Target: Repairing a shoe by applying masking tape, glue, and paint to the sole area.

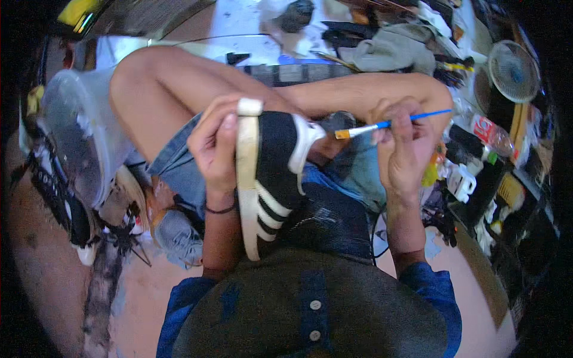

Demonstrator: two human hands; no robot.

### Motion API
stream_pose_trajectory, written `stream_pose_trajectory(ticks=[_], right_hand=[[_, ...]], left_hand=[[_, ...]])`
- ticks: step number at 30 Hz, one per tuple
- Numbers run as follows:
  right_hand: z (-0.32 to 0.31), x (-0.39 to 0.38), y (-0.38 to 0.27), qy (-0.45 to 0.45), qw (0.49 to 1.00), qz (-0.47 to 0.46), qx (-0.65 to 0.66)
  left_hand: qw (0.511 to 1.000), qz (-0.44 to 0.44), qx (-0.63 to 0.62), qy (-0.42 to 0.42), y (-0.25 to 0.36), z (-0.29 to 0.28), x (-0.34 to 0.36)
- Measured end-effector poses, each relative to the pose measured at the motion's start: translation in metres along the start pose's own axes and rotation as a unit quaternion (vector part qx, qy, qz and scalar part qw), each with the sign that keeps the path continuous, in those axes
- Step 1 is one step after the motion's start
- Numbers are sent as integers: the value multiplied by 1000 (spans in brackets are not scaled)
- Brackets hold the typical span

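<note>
A black sneaker [274,149] with white side stripes and an off-white sole is held up in front of my body, tilted so the sole's edge faces left. My left hand [216,143] grips it by the sole, fingers curled round the far end. In my right hand [406,149], a thin paintbrush [382,125] with a blue handle is pinched between thumb and fingers. Its flat tan bristles point left toward the sneaker's white laced part, apart from it by a small gap. The sneaker's inside is hidden.
My bent bare legs [358,92] frame the work. At left are a translucent plastic tub [74,128], a black shoe [65,200] and a grey sneaker [178,234]. Clutter fills the right: a clear bottle [492,137], a white jug [461,182], a round fan [513,71]. Grey cloth [394,52] lies beyond.
</note>
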State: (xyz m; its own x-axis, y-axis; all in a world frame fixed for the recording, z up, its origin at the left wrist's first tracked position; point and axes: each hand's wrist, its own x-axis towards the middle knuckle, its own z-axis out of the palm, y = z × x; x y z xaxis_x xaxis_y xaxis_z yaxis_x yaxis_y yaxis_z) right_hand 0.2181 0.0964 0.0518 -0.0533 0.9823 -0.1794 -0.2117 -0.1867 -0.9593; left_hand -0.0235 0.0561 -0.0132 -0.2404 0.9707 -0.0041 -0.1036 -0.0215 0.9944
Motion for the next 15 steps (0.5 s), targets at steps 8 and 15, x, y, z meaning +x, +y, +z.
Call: stream_pose_trajectory(ticks=[8, 15], right_hand=[[-68, -2, 25, 9, 878, -131, -460], [-83, -17, 27, -172, 807, -163, -541]], left_hand=[[1000, 4, 11, 4, 0, 4, 0], [1000, -14, 18, 7, -3, 4, 1]])
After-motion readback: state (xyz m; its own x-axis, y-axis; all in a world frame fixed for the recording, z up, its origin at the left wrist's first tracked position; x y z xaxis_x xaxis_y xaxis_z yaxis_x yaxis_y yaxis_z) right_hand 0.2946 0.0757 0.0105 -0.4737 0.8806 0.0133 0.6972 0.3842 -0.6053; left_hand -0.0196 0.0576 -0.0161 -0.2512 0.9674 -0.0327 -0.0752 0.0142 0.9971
